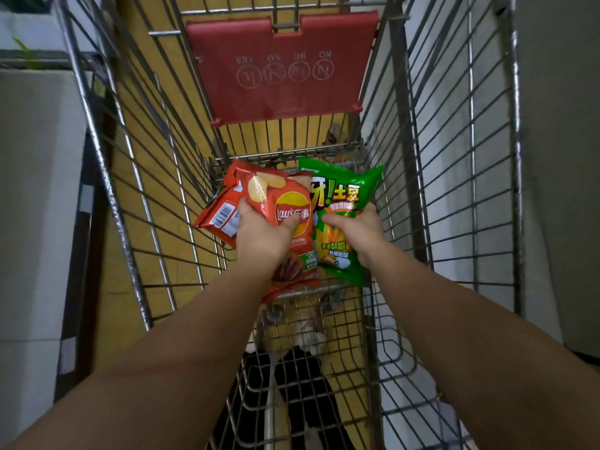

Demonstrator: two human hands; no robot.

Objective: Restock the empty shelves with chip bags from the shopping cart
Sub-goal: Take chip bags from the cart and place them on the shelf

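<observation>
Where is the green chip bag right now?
Head view: the green chip bag is inside the shopping cart, right of the red chip bags, gripped by the right hand.

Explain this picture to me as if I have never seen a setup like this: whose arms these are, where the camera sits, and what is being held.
There is no machine here. The single picture comes from a wide-angle camera worn on a person's head, looking forward and down, so the two bare arms reaching in from the bottom edge are that person's own.

They reach into a wire shopping cart with a red plastic flap at its far end.

The left hand has its grip on a red Lay's chip bag, thumb across the front. A second red bag lies just behind it, barcode side showing.

The right hand holds a green chip bag.

No shelves are in view.
</observation>
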